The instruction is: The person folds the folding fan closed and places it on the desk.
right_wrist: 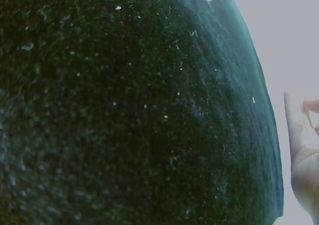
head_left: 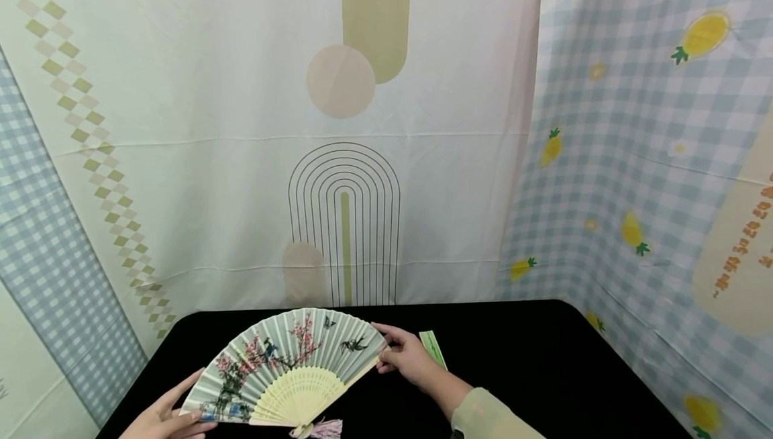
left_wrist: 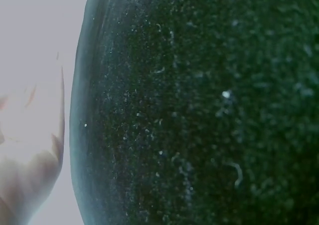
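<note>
A folding fan (head_left: 290, 365) is spread wide in the head view, its pale leaf printed with pink blossoms, birds and a butterfly above cream pierced ribs. From its pivot hangs a pinkish tassel (head_left: 327, 429). My left hand (head_left: 164, 417) pinches the lower left end, thumb in front and a finger stretched along the edge. At the upper right end, my right hand (head_left: 412, 360) grips the outer rib between thumb and fingers. In the wrist views only washed-out parts of the left hand (left_wrist: 30, 170) and right hand (right_wrist: 305, 170) show; the fan is outside both.
Beneath the fan lies a black-covered table (head_left: 531, 372) with rounded far corners. A narrow green strip (head_left: 432, 348) lies just behind my right wrist. A pale patterned curtain (head_left: 229, 224) hangs at the back, with a checked pineapple curtain (head_left: 604, 177) to the right.
</note>
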A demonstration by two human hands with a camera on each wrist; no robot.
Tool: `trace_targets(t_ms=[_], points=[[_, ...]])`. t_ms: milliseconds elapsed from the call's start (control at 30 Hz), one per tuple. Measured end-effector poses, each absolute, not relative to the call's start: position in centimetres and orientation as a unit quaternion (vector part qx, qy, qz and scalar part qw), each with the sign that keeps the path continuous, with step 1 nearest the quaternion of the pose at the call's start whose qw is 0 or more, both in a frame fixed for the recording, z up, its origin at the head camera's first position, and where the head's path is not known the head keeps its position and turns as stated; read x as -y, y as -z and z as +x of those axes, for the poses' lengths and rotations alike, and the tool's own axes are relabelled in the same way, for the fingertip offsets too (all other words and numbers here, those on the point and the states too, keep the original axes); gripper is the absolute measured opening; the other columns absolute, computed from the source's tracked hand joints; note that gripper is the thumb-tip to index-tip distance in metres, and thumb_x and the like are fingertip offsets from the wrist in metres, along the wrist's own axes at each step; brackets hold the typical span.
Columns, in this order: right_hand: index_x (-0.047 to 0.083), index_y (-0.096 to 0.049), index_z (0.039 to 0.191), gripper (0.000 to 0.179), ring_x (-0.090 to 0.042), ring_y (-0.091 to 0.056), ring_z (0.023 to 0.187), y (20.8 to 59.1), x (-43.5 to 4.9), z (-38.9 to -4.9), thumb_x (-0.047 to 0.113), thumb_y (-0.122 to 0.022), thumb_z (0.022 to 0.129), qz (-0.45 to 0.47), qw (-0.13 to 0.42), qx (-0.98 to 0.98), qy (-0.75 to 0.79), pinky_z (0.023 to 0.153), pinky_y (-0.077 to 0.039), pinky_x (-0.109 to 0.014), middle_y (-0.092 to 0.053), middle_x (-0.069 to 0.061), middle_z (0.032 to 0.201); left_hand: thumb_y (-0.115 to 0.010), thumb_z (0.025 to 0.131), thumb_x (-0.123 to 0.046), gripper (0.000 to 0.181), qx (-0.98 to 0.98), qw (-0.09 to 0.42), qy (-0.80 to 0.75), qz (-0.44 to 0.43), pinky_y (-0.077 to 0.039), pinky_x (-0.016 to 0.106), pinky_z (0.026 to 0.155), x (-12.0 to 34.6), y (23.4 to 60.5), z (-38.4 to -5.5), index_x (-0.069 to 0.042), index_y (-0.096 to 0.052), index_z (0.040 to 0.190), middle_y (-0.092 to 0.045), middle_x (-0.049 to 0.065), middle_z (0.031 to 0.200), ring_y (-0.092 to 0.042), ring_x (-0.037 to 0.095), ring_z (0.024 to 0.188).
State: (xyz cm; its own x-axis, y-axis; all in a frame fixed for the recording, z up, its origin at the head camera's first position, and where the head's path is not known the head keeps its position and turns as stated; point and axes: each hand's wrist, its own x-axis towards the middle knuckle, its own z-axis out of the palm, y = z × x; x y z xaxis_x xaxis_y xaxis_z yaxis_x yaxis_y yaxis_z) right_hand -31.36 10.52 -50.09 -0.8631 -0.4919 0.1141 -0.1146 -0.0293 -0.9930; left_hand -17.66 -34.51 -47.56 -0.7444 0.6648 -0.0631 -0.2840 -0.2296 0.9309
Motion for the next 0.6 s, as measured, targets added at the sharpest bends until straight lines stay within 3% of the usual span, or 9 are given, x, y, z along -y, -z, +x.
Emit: trace_targets(t_ms=[200, 600], points=[[0.010, -0.042, 0.140, 0.061, -0.025, -0.066, 0.073, 50.1, -10.5, -31.3, -0.012, -0.053, 0.084, -0.221, 0.136, -0.685, 0.680, 0.067, -0.058, -0.040, -0.054, -0.018, 0.096, -0.024, 0.102, -0.002, 0.063, -0.468, 0.353, -0.785, 0.201, -0.039, 0.035, 0.103, 34.5, 47.7, -17.8, -0.056, -0.047, 0.122, -0.064, 0.000, 0.087, -0.049, 0.024, 0.121], [0.012, -0.041, 0.140, 0.062, -0.024, -0.066, 0.074, 50.3, -10.7, -31.0, -0.011, -0.053, 0.084, -0.219, 0.130, -0.690, 0.678, 0.067, -0.058, -0.038, -0.051, -0.018, 0.097, -0.025, 0.102, -0.003, 0.061, -0.447, 0.340, -0.800, 0.209, -0.037, 0.036, 0.104, 34.6, 48.8, -18.0, -0.056, -0.046, 0.123, -0.065, 0.000, 0.087, -0.048, 0.024, 0.122]])
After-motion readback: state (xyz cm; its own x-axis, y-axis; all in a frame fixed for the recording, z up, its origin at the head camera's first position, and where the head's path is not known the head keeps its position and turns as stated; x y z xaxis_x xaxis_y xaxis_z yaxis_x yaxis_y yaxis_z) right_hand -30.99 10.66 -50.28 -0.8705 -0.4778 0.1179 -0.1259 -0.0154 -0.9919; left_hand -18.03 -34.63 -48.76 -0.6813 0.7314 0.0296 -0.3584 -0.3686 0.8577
